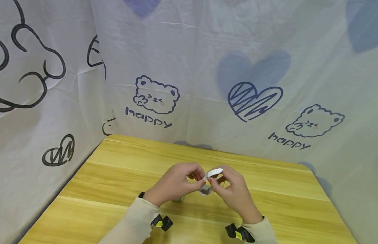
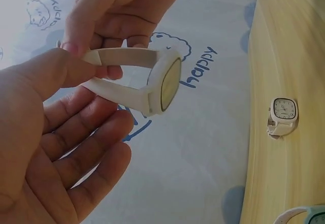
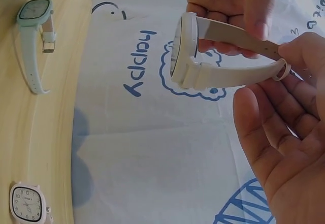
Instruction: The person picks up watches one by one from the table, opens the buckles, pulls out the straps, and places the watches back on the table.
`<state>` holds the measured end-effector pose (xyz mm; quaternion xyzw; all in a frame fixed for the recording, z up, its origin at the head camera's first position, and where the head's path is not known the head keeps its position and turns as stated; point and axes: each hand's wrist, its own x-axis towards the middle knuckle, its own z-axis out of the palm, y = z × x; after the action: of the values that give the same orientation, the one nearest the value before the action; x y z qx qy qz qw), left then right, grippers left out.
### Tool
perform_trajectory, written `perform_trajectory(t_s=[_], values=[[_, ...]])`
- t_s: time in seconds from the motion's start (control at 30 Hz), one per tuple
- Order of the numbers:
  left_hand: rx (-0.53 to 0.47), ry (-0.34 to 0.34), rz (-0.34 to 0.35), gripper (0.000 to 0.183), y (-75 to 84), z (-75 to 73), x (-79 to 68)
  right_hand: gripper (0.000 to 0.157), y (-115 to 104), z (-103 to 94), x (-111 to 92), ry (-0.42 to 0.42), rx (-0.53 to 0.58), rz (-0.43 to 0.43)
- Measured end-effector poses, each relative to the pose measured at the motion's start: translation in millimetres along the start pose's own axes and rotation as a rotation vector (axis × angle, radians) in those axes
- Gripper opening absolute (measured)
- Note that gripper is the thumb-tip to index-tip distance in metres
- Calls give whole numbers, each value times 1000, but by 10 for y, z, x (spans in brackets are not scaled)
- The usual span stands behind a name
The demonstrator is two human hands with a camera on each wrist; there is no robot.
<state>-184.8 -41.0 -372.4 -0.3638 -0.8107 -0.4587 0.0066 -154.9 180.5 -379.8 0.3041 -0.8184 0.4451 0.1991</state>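
Note:
A white wristwatch (image 2: 165,84) hangs between my two hands, its strap looped back so both ends meet. In the head view, the white strap end (image 1: 215,172), with its row of small holes, sticks up between the fingertips. My left hand (image 1: 176,181) pinches the strap between thumb and fingers. From the other side, my right hand (image 1: 234,189) grips the strap near the buckle (image 3: 283,70). In the left wrist view the watch case points away from the palms, the remaining left fingers spread below.
On the wooden table (image 1: 115,169) stand a mint-green watch (image 3: 34,11) and a pale square-faced watch (image 2: 284,109). In the head view my left hand largely covers the green one (image 1: 178,199). A printed cloth (image 1: 192,67) hangs behind the table and along its left side.

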Motion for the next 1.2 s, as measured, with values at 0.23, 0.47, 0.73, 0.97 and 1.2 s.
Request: perform_trajectory(t_s=[0.23, 0.47, 0.73, 0.97, 1.2], values=[[-25, -17, 35, 8, 4, 11, -5, 21, -4, 6, 7, 1, 48, 9], [-2, -4, 5, 17, 7, 9, -11, 20, -17, 17, 15, -9, 27, 35], [25, 2, -15, 12, -8, -5, -13, 18, -19, 12, 26, -16, 17, 47], [17, -12, -25, 11, 6, -10, -5, 19, -6, -11, 18, 9, 51, 45], [11, -2, -14, 20, 12, -10, -11, 20, 14, 26, 5, -1, 49, 54]])
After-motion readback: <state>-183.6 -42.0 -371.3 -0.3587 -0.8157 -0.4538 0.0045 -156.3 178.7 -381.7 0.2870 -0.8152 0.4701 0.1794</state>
